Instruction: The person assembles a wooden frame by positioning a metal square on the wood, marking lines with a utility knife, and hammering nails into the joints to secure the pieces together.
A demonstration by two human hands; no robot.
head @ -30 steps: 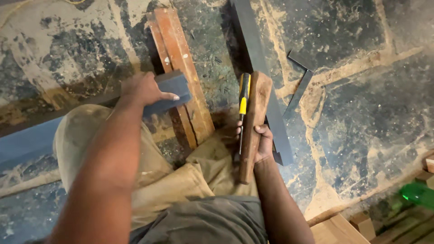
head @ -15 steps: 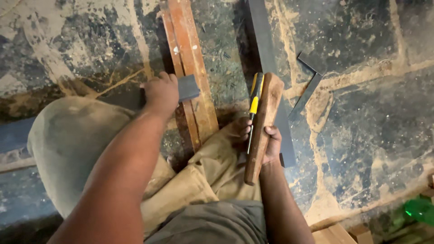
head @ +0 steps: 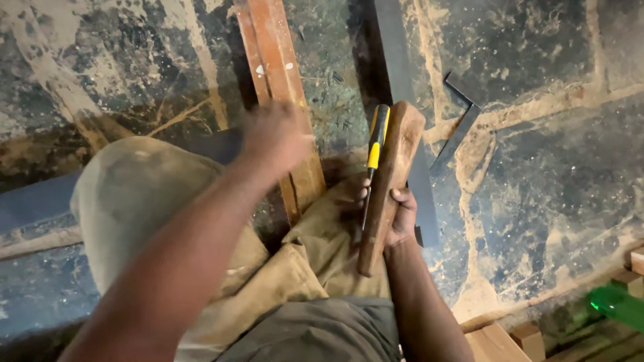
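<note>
Gripping a wooden block [head: 390, 181] and a yellow-and-black-handled chisel [head: 374, 157] together, the right hand [head: 397, 216] is closed around both, held above the right thigh of tan trousers [head: 295, 281]. Left hand [head: 274, 137] is motion-blurred over a reddish wooden plank [head: 278, 74]; cannot tell if it is open or closed, nothing visibly held. Dark metal strip [head: 402, 80] lies on the stained stone floor [head: 557, 174] just beside the block. Dark metal square [head: 463, 124] lies right of it. Green object [head: 617, 302] at bottom right corner, near small wood blocks [head: 530, 338]. No labels or packages readable.
</note>
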